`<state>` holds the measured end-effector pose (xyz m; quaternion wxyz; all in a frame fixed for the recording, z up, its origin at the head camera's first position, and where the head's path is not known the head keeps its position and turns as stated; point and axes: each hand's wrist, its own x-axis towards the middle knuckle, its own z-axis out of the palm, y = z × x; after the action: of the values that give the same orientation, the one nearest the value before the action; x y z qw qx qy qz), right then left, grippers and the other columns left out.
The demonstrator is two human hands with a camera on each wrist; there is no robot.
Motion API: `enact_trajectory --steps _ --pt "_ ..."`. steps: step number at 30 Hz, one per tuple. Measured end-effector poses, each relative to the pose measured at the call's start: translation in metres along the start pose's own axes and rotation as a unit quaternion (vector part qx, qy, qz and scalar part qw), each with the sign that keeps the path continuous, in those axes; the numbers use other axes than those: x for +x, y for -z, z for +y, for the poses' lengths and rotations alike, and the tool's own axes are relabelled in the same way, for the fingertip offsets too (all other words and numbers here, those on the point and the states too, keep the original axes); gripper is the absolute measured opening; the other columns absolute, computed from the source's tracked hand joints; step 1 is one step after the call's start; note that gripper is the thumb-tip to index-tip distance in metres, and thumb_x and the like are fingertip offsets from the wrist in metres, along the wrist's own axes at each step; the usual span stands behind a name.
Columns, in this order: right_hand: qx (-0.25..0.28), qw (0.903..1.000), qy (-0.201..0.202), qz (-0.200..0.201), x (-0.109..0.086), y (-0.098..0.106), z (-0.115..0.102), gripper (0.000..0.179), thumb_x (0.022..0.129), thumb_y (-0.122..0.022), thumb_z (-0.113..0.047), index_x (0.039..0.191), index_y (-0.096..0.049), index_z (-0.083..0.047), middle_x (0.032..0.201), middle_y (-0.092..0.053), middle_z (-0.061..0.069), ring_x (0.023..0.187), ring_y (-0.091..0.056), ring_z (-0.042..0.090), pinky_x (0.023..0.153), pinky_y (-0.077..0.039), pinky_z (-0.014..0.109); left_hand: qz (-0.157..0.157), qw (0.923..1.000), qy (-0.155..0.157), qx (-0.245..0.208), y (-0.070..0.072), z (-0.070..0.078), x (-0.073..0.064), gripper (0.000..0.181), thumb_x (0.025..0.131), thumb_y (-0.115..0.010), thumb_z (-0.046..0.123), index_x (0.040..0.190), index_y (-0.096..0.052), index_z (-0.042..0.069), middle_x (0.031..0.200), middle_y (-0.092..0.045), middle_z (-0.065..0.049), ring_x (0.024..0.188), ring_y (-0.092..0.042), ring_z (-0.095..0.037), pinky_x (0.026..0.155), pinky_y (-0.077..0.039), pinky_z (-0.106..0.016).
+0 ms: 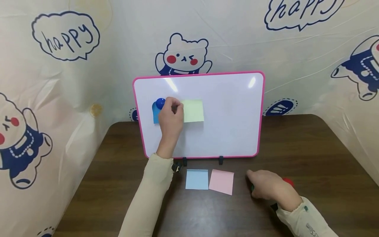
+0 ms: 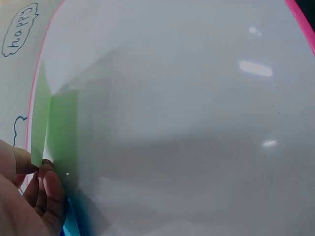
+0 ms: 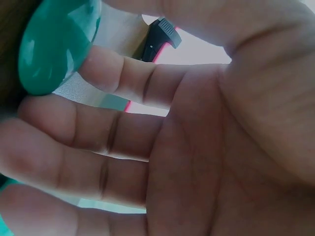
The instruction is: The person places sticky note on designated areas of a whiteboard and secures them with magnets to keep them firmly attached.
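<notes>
A pale green sticky note [image 1: 193, 111] is at the whiteboard [image 1: 231, 131], left of its middle. My left hand [image 1: 171, 115] pinches the note's edge between thumb and fingers; in the left wrist view the green note [image 2: 40, 118] stands off the board surface. Beside that hand, a blue sticky note [image 1: 155, 115] lies on the board under a round blue magnet [image 1: 160, 103]. Low over the table at the right, my right hand [image 1: 266, 186] has its fingertips at a green round magnet [image 3: 59, 46], seen up close in the right wrist view. The thumb tip is hidden there.
A light blue sticky note [image 1: 196, 179] and a pink one [image 1: 221, 182] lie on the dark wooden table [image 1: 97, 184] before the board. Something red [image 1: 288, 182] shows behind my right hand. Black feet [image 1: 220, 160] support the board. A printed cloth [image 1: 237, 39] hangs behind.
</notes>
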<state>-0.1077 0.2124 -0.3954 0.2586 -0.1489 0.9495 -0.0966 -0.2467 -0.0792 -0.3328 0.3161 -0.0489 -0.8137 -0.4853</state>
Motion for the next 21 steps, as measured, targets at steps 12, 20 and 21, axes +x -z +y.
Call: enact_trajectory --steps 12,20,21 --pt "0.0 0.9999 0.009 0.006 -0.001 0.0 -0.003 0.045 0.078 -0.083 -0.009 0.115 -0.059 0.002 0.087 -0.063 0.009 0.084 -0.063 0.029 0.079 -0.053 0.054 0.024 0.9965 -0.043 0.068 -0.015 0.0 -0.002 0.018 0.102 -0.058 0.013 0.111 -0.068 0.002 0.106 -0.066 -0.012 0.098 -0.064 -0.023 0.084 -0.055 -0.034" --pt "0.002 0.9999 0.009 0.003 -0.001 0.001 -0.004 0.046 0.079 -0.083 -0.008 0.117 -0.059 0.003 0.089 -0.064 0.01 0.084 -0.062 0.028 0.079 -0.053 0.054 0.008 0.9921 -0.046 0.116 -0.019 0.003 -0.002 0.023 0.103 -0.057 0.016 0.12 -0.064 0.002 0.113 -0.063 -0.014 0.102 -0.065 -0.025 0.081 -0.057 -0.035" --pt "0.001 0.9999 0.01 0.004 -0.001 0.001 -0.003 0.046 0.079 -0.083 -0.008 0.117 -0.059 0.002 0.089 -0.064 0.009 0.084 -0.062 0.028 0.079 -0.053 0.053 0.004 0.9911 -0.047 0.125 -0.019 0.004 -0.002 0.024 0.103 -0.057 0.016 0.121 -0.064 0.002 0.113 -0.063 -0.014 0.099 -0.065 -0.026 0.079 -0.057 -0.035"
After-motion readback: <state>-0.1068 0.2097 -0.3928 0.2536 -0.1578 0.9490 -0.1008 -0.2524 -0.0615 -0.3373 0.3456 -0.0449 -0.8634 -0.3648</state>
